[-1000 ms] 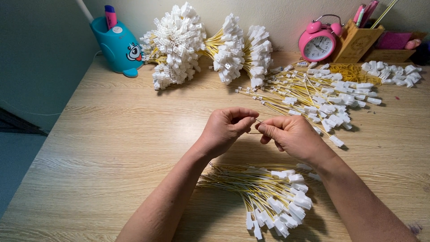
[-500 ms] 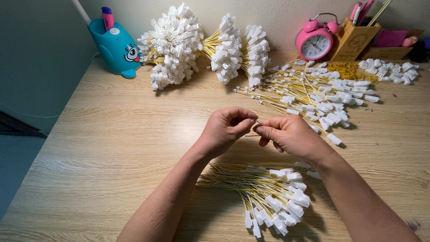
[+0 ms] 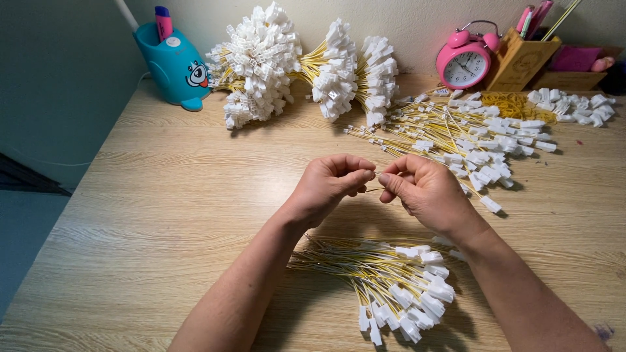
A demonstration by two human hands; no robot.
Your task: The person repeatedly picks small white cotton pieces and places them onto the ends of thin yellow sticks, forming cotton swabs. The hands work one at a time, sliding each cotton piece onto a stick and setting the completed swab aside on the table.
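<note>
My left hand and my right hand meet over the middle of the wooden desk, fingertips pinched together on a thin yellow wire that runs between them. A white connector shows at the far side of my right hand. Below my wrists lies a fanned pile of yellow wires with white connectors. A loose heap of the same wires spreads just beyond my right hand.
Three tied bundles of wires with white connector heads lie at the back by the wall. A blue pen cup stands back left, a pink alarm clock and wooden organiser back right, beside loose white connectors.
Both hands have stayed pinched together at the same spot; only small finger shifts on the wire. The view has tilted slightly.
</note>
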